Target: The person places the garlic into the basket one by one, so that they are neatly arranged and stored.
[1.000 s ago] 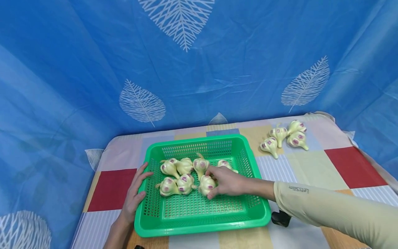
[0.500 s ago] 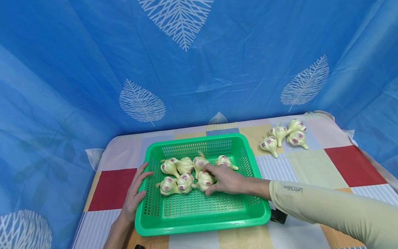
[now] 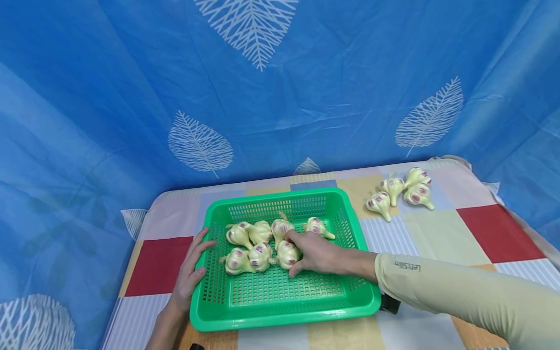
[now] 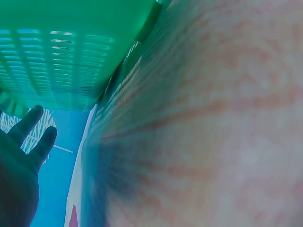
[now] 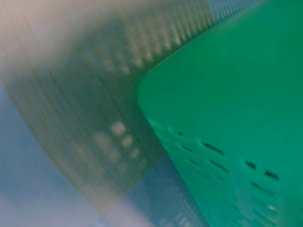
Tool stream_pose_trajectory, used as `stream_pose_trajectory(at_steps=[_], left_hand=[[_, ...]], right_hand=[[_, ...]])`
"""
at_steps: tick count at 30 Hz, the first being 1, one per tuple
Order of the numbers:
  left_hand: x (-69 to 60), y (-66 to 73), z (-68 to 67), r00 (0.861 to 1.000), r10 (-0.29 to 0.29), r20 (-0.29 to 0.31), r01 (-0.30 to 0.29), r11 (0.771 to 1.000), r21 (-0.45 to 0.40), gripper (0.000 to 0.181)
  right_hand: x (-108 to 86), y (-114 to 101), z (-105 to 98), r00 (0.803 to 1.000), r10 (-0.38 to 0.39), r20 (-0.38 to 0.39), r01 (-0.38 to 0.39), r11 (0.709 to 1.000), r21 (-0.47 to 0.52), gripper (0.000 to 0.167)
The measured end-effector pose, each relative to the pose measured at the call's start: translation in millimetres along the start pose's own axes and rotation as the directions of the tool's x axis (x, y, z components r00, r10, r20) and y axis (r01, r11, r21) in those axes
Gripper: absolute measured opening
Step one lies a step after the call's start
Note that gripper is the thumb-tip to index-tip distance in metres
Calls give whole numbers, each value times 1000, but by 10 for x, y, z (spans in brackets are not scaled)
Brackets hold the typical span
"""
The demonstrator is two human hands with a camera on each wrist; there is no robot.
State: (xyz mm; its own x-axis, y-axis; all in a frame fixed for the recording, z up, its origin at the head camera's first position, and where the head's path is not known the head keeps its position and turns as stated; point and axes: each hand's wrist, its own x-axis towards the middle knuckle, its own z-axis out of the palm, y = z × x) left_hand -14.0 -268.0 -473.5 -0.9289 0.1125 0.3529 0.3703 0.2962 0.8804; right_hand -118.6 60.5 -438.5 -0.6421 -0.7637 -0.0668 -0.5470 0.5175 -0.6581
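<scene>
A green plastic basket (image 3: 284, 325) with slotted walls lies on the table, holding several garlic bulbs. My right hand (image 3: 317, 253) reaches in over its right side and grips a garlic bulb (image 3: 288, 254) between thumb and fingers, low against the basket floor. That bulb sits just in front of another garlic bulb (image 3: 281, 229) and right of a third garlic bulb (image 3: 260, 256). On the basket's left rim rests my left hand (image 3: 189, 272), its fingers extended; the left wrist view shows its fingers (image 4: 42, 146) beside the slotted wall. The right wrist view shows only the basket's outer corner (image 5: 213, 94) and cloth.
One garlic bulb (image 3: 318, 227) lies apart at the basket's back right. Outside, several garlic bulbs (image 3: 392, 187) are grouped at the table's back right. A checked cloth (image 3: 437, 238) covers the table. A blue curtain (image 3: 280, 121) with white leaves hangs behind.
My right hand has shifted slightly left and away from me with its garlic bulb, closer to the neighbouring bulbs. The left hand stays on the rim.
</scene>
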Motion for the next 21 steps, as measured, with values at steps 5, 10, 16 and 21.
stream_pose_trajectory(at_steps=[5, 10, 16, 21], left_hand=[[0, 0, -3, 1000, 0, 4, 0, 1000, -3, 52], [24, -10, -20, 1000, 14, 9, -14, 1000, 7, 52], [17, -7, -22, 1000, 6, 7, -6, 1000, 0, 51], [2, 0, -10, 1000, 8, 8, -8, 1000, -4, 51]], right_hand=[[-28, -9, -26, 1000, -18, -23, 17, 1000, -9, 72], [-57, -19, -67, 998, -35, -56, 31, 997, -64, 73], [-42, -23, -67, 999, -39, -24, 37, 996, -86, 60], [-51, -51, -92, 999, -37, -27, 34, 993, -109, 65]])
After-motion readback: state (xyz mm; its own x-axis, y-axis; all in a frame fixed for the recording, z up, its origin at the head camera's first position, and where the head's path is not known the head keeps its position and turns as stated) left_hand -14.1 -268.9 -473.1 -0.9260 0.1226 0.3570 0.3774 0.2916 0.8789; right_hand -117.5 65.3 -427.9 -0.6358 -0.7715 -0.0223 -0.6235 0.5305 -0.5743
